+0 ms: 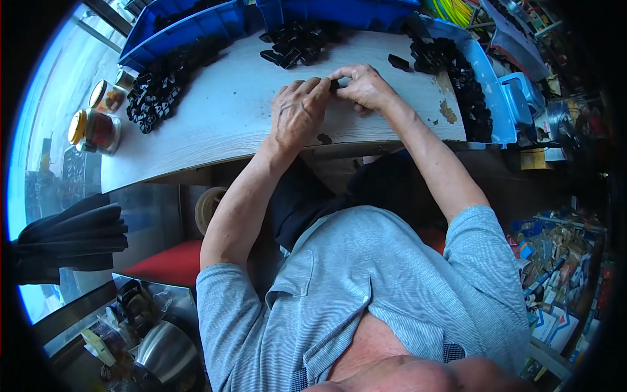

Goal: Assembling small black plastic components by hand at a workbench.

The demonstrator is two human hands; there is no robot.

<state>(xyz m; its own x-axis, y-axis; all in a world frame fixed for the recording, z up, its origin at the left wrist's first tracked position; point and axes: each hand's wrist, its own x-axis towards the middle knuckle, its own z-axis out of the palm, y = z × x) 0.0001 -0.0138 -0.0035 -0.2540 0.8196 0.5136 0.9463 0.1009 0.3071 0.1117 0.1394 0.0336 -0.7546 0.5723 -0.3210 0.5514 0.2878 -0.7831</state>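
My left hand (pixel 300 108) and my right hand (pixel 369 89) meet above the near middle of a pale wooden table (pixel 228 111). Between their fingertips is a small black part (pixel 335 85), mostly covered by the fingers. The left fingers are curled and closed round it. On its other side, my right thumb and forefinger pinch it. Just beyond the hands lies a heap of black plastic pieces (pixel 294 46). One single black piece (pixel 398 63) rests to the right of that heap, apart from the others.
Another black heap (pixel 157 88) spreads on the left, near two lidded jars (pixel 98 127). Blue bins (pixel 183 32) line the far edge. A light blue tray (pixel 499 124) with black pieces stands at the right. Shelves with clutter (pixel 555 274) are at lower right, a metal kettle (pixel 166 353) lower left.
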